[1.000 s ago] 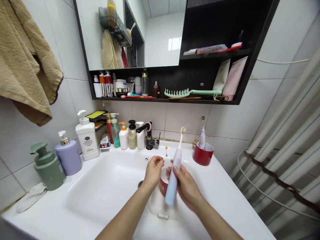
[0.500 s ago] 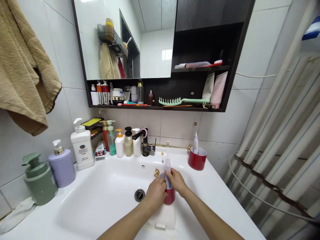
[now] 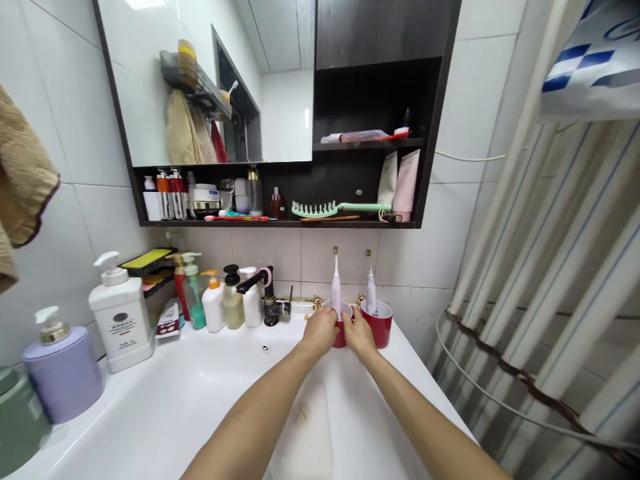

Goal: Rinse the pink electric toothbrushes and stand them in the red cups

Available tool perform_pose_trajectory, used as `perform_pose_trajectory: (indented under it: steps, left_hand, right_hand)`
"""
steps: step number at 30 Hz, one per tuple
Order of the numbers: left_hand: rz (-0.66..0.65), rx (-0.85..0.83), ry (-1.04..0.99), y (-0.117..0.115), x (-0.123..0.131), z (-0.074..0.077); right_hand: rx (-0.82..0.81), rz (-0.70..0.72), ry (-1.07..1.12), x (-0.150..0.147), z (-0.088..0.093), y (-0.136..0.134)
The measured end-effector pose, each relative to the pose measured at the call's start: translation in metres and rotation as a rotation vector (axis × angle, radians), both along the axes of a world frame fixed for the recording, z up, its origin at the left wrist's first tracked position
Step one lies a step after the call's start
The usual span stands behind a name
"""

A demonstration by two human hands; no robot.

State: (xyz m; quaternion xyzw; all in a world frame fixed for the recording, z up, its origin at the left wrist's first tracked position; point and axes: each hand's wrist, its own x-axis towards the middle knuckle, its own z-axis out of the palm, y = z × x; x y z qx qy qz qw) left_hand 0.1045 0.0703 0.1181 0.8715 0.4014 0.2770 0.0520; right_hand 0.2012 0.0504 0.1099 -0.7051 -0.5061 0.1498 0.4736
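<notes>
Both my hands reach to the back right corner of the white sink (image 3: 210, 393). My left hand (image 3: 321, 331) and my right hand (image 3: 358, 332) are wrapped round a red cup (image 3: 342, 331) from either side. An electric toothbrush (image 3: 336, 285) stands upright in that cup. Right beside it, touching or nearly so, stands a second red cup (image 3: 379, 322) holding another toothbrush (image 3: 371, 291). Both cups sit on the sink's back ledge against the tiled wall.
A black faucet (image 3: 264, 297) and a row of pump bottles (image 3: 215, 300) line the back ledge. A white bottle (image 3: 121, 315) and a purple dispenser (image 3: 60, 367) stand at left. A dark shelf (image 3: 280, 223) with a green comb (image 3: 340, 209) hangs above. A striped curtain (image 3: 550, 300) hangs on the right.
The toothbrush went into the red cup, and both hands carried the cup from over the basin back to the ledge beside the other red cup. The view swung right.
</notes>
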Motion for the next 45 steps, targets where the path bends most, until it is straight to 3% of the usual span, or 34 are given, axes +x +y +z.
perform_pose_trajectory:
  steps: [8, 14, 17, 20, 23, 26, 29, 31, 34, 39, 42, 45]
  left_hand:
    - [0.025, -0.009, -0.014, 0.025, 0.016, -0.01]
    - [-0.018, 0.024, -0.053, 0.025, 0.015, -0.013]
    - [0.027, -0.017, -0.256, 0.018, 0.008, -0.009]
    - [0.037, -0.298, -0.631, 0.003, -0.004, 0.005]
    - [-0.247, -0.618, -1.005, -0.022, -0.017, 0.031]
    - [-0.58, -0.756, -1.173, -0.053, -0.028, 0.058]
    - [-0.7, -0.818, -1.24, -0.075, -0.035, 0.074]
    - [-0.681, -0.829, -1.272, -0.082, -0.038, 0.075]
    - [-0.538, -0.892, -1.289, -0.082, -0.043, 0.069]
    - [-0.36, -1.127, -1.114, -0.077, -0.049, 0.059]
    - [-0.311, -1.168, -1.039, -0.076, -0.048, 0.05]
    - [-0.251, -1.187, -1.028, -0.076, -0.045, 0.033]
  right_hand:
    - [0.003, -0.007, 0.018, 0.012, -0.012, 0.02]
    - [0.049, -0.018, 0.031, 0.011, -0.013, 0.018]
    - [0.109, -0.03, 0.043, 0.008, -0.01, 0.007]
    - [0.187, -0.002, 0.075, 0.003, 0.004, -0.011]
    - [0.296, 0.099, 0.114, -0.008, 0.03, -0.034]
    - [0.444, 0.284, 0.214, -0.026, 0.058, -0.057]
    - [0.555, 0.487, 0.434, -0.042, 0.074, -0.074]
    - [0.535, 0.487, 0.508, -0.047, 0.076, -0.081]
    - [0.468, 0.4, 0.496, -0.049, 0.07, -0.084]
    - [0.369, 0.283, 0.349, -0.043, 0.056, -0.077]
    - [0.303, 0.148, 0.195, -0.029, 0.047, -0.063]
    - [0.254, -0.072, 0.027, -0.001, 0.036, -0.042]
